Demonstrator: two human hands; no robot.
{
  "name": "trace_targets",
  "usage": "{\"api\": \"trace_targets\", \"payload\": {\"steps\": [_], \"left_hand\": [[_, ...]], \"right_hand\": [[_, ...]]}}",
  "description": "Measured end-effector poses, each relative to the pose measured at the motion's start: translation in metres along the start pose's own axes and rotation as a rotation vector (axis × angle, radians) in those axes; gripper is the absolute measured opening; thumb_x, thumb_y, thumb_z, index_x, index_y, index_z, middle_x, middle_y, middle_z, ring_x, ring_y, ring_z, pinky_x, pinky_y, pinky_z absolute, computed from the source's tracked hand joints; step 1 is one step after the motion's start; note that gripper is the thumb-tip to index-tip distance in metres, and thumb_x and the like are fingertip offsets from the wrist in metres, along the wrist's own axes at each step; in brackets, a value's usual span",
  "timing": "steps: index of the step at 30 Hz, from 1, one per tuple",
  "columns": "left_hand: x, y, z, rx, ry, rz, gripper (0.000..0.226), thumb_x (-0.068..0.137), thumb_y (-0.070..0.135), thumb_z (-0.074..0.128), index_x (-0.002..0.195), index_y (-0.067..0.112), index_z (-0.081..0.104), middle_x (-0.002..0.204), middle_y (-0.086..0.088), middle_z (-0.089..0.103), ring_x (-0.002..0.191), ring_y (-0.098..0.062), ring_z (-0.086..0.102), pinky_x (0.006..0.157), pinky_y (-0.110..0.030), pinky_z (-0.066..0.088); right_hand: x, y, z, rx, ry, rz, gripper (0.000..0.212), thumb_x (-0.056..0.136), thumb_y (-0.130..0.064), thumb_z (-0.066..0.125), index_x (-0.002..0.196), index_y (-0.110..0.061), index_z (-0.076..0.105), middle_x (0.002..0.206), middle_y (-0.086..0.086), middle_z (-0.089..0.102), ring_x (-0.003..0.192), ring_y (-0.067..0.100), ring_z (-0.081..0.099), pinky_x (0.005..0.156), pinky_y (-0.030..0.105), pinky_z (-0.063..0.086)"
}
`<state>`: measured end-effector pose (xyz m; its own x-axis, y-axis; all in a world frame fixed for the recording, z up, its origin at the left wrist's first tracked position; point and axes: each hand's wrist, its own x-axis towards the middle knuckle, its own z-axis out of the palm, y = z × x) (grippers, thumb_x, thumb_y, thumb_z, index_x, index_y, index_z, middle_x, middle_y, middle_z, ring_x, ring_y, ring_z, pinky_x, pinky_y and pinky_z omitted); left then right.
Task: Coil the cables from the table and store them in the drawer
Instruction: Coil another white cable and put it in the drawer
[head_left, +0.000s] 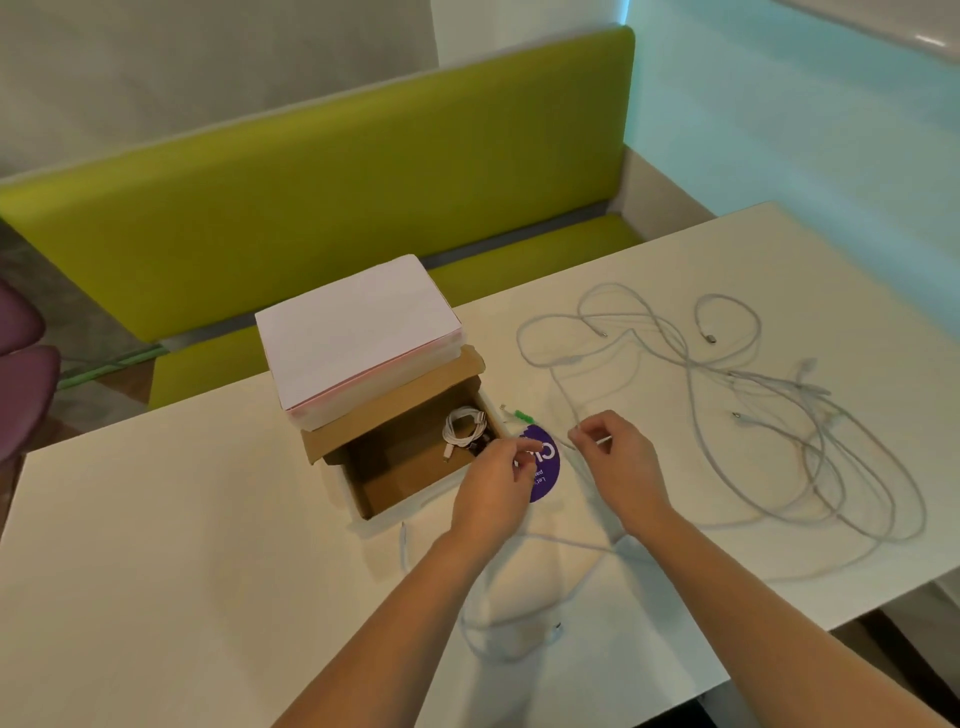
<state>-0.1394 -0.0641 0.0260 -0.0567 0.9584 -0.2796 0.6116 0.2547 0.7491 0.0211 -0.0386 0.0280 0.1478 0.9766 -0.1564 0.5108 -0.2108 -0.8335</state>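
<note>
While one coiled cable (464, 427) is already sitting in the open drawer (410, 467), both hands are working the next: left hand (496, 486) and right hand (618, 462) each pinching a white cable (519, 623). Tangled cables (779, 405) are still lying across the white worktop (156, 545), beside a green bench (311, 197).

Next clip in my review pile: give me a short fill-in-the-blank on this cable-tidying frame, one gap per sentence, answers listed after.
1. The cardboard drawer stands ____, with one coiled white cable inside.
2. A stack of ____ rests on top of the drawer's box.
3. The right hand and left hand each pinch a thin white ____.
4. The loose cables lie tangled on the person's ____ side of the table.

Answers: open; paper; cable; right
</note>
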Motion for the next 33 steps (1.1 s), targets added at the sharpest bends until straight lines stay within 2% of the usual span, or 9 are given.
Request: {"api": "trace_targets", "payload": {"steps": [3,7,12,14,17,19,23,26,33], "left_hand": [[0.004,0.017,0.007,0.111,-0.009,0.159,0.046,0.094,0.022,0.061,0.138,0.03,0.048,0.135,0.004,0.048,0.128,-0.014,0.043,0.101,-0.029,0.044],[0.012,0.037,0.019,0.178,-0.018,0.261,0.06,0.089,0.038,0.067,0.143,0.032,0.041,0.138,0.001,0.037,0.131,-0.017,0.029,0.104,-0.032,0.037],[0.02,0.05,0.031,0.349,0.192,0.372,0.028,0.094,0.044,0.052,0.116,0.031,0.063,0.123,0.001,0.051,0.113,-0.024,0.046,0.089,-0.04,0.045],[0.024,0.056,0.032,0.404,0.262,0.403,0.033,0.096,0.047,0.04,0.109,0.028,0.064,0.122,0.002,0.057,0.112,-0.026,0.05,0.084,-0.041,0.045],[0.03,0.07,0.026,0.373,0.167,0.366,0.027,0.103,0.041,0.039,0.112,0.028,0.06,0.118,0.008,0.062,0.114,-0.017,0.051,0.092,-0.035,0.036],[0.03,0.083,0.02,0.251,0.071,0.33,0.025,0.104,0.04,0.038,0.105,0.028,0.059,0.101,0.011,0.066,0.099,-0.013,0.057,0.089,-0.033,0.038],[0.029,0.108,0.014,-0.207,-0.064,0.179,0.034,0.102,0.044,0.042,0.083,0.022,0.06,0.08,0.008,0.064,0.075,-0.01,0.062,0.079,-0.034,0.049],[0.028,0.141,0.007,-0.457,-0.137,0.115,0.044,0.103,0.041,0.04,0.07,0.014,0.05,0.06,0.0,0.049,0.057,-0.014,0.048,0.071,-0.033,0.052],[0.039,0.213,-0.007,-1.079,-0.26,0.165,0.034,0.106,0.029,0.034,0.085,0.015,0.056,0.062,0.005,0.033,0.054,-0.009,0.026,0.052,-0.02,0.03]], "right_hand": [[0.0,-0.019,-0.019,0.162,0.082,-0.013,0.005,0.09,-0.027,0.067,0.087,-0.023,0.064,0.082,-0.006,0.067,0.074,0.016,0.064,0.069,0.029,0.049],[0.003,-0.043,-0.045,0.327,0.106,-0.017,0.007,0.089,-0.026,0.068,0.09,-0.019,0.065,0.081,0.002,0.07,0.073,0.019,0.067,0.071,0.031,0.056],[0.011,-0.061,-0.079,0.463,0.153,0.004,0.018,0.091,-0.022,0.068,0.1,-0.007,0.065,0.079,0.009,0.07,0.059,0.011,0.065,0.06,0.023,0.057],[0.016,-0.058,-0.093,0.495,0.202,0.025,0.021,0.091,-0.023,0.067,0.103,-0.006,0.064,0.077,0.007,0.07,0.057,0.01,0.063,0.058,0.022,0.056],[0.02,-0.051,-0.11,0.543,0.283,0.046,0.028,0.09,-0.02,0.068,0.113,-0.009,0.057,0.076,0.006,0.07,0.056,0.011,0.061,0.06,0.024,0.055],[0.021,-0.046,-0.122,0.549,0.322,0.022,0.031,0.089,-0.017,0.068,0.116,-0.018,0.053,0.076,0.007,0.07,0.059,0.013,0.063,0.062,0.025,0.055],[0.031,-0.041,-0.144,0.422,0.303,-0.036,0.015,0.093,-0.019,0.061,0.105,-0.021,0.071,0.083,0.0,0.072,0.066,0.015,0.066,0.062,0.025,0.052],[0.039,-0.043,-0.159,0.361,0.244,-0.064,0.018,0.095,-0.025,0.056,0.102,-0.028,0.072,0.093,-0.013,0.074,0.076,0.011,0.069,0.069,0.026,0.051],[0.066,-0.05,-0.172,0.004,0.217,-0.245,0.009,0.09,-0.035,0.066,0.09,-0.027,0.071,0.095,-0.009,0.064,0.086,0.003,0.058,0.07,0.013,0.039]]}}
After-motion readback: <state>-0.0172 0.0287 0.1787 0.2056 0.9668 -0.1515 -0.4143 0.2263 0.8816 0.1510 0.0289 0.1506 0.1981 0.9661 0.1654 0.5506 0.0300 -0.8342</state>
